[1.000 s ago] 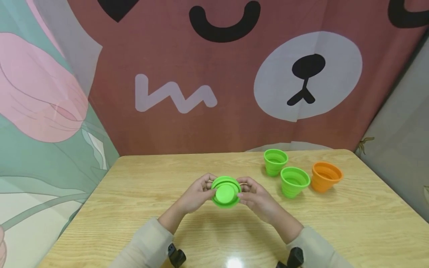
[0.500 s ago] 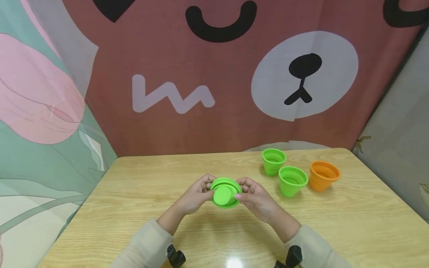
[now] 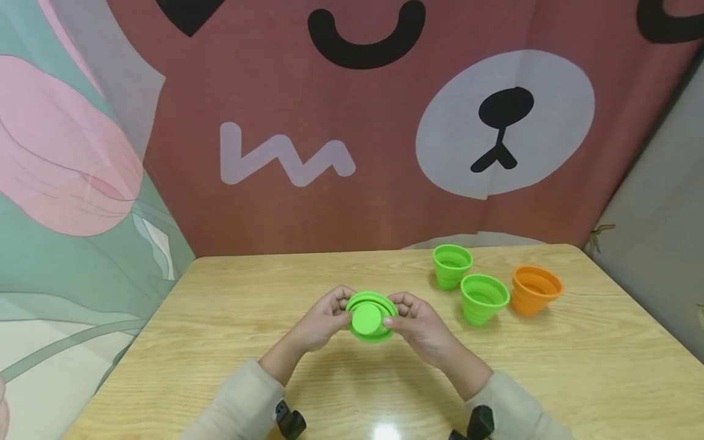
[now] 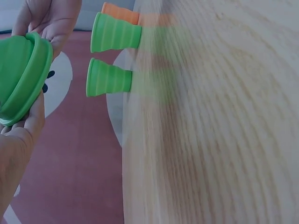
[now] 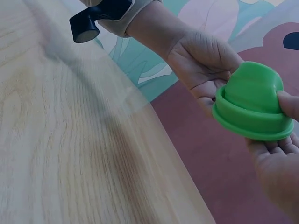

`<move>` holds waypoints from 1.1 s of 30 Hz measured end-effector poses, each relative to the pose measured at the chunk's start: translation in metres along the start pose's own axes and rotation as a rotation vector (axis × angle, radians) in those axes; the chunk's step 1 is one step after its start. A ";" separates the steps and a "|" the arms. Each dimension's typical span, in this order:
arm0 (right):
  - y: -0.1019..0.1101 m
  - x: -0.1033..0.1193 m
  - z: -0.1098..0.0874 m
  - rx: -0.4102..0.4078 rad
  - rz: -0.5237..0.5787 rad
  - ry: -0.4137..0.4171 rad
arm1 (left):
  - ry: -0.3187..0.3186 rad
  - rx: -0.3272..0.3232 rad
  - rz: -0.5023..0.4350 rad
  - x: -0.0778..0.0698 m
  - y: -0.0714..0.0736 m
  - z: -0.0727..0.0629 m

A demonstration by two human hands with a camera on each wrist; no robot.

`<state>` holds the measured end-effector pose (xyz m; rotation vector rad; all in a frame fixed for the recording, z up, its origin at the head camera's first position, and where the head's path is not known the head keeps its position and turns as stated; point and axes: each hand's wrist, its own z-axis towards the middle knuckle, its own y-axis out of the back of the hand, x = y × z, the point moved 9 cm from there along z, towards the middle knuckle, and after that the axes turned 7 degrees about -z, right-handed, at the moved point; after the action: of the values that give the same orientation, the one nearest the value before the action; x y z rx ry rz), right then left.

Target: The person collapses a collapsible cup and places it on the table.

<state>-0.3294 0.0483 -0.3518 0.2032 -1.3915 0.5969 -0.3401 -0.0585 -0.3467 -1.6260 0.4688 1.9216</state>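
Both hands hold a green collapsible cup (image 3: pixel 365 319) above the table, its round base turned toward the head camera. My left hand (image 3: pixel 323 322) pinches the left side of the rim, thumb in front and fingers behind. On the opposite side my right hand (image 3: pixel 422 330) grips it, the thumb on the folded wall near the base. In the right wrist view the partly folded cup (image 5: pixel 254 93) shows a dented wall rising out of its rim ring. From the left wrist view, the cup (image 4: pixel 23 70) is cut off by the frame's edge.
Right of the hands, two green cups (image 3: pixel 452 267) (image 3: pixel 484 299) and an orange cup (image 3: pixel 535 290) stand unfolded on the wooden table (image 3: pixel 231 305). Behind the table's far edge hangs a printed bear curtain (image 3: pixel 308 214). Black wrist cameras (image 3: pixel 289 420) sit by the sleeves.
My right thumb has shifted inward from the rim onto the cup's wall. The cup's base has moved slightly left and looks further pushed out. The other cups stay put.
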 end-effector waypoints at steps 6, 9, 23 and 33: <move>0.008 0.002 0.003 -0.093 -0.158 0.027 | 0.019 -0.015 -0.008 0.002 0.001 -0.004; 0.011 0.003 0.004 -0.146 -0.209 0.025 | 0.036 -0.025 -0.013 0.002 0.001 -0.006; 0.007 0.001 0.004 -0.121 -0.289 0.036 | 0.043 0.123 -0.201 0.002 -0.008 -0.007; 0.008 0.001 0.003 -0.109 -0.271 0.037 | 0.061 0.084 -0.197 0.002 -0.010 -0.001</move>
<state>-0.3356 0.0540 -0.3523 0.2864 -1.3295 0.2979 -0.3332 -0.0511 -0.3483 -1.6166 0.3924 1.6911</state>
